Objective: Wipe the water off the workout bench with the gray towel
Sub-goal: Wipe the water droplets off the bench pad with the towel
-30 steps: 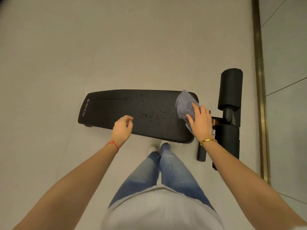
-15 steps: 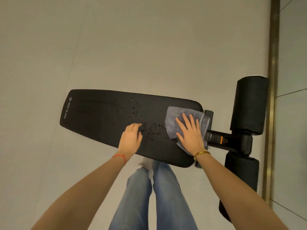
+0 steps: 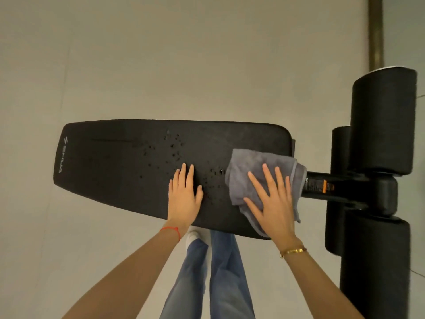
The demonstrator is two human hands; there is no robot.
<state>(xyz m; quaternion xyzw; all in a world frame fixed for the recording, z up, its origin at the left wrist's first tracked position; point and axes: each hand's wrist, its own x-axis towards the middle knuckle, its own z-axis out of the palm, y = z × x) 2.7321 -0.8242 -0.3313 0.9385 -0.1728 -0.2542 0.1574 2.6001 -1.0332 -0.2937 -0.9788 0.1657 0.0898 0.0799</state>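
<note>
- A pale, plain floor (image 3: 161,65) fills the background, and a brass-coloured strip (image 3: 376,31) is seen running up the right side, cut off by the top edge.
- The black workout bench (image 3: 110,162) is laid across the middle of the view, its white logo at the left end; what supports it underneath is hidden.
- Water droplets (image 3: 170,146) are scattered over the middle of the pad, with a few more just left of the towel.
- The gray towel (image 3: 246,173) is bunched on the right end of the pad, one edge hanging past the near rim.
- The right hand (image 3: 273,203) is pressed flat on the towel with fingers straight and spread; a gold bracelet (image 3: 293,251) is worn at the wrist.
- The left hand (image 3: 184,199) is laid flat on the bare pad, fingers straight and close together, thumb out; a red string (image 3: 171,230) is tied at the wrist.
- Black foam rollers (image 3: 384,120) are mounted at the right on a post with an orange label (image 3: 324,186), whose print is too small to read; the lower roller is cut off by the frame.
- Blue jeans (image 3: 220,272) and a white shoe (image 3: 193,237) are partly hidden below the bench.
</note>
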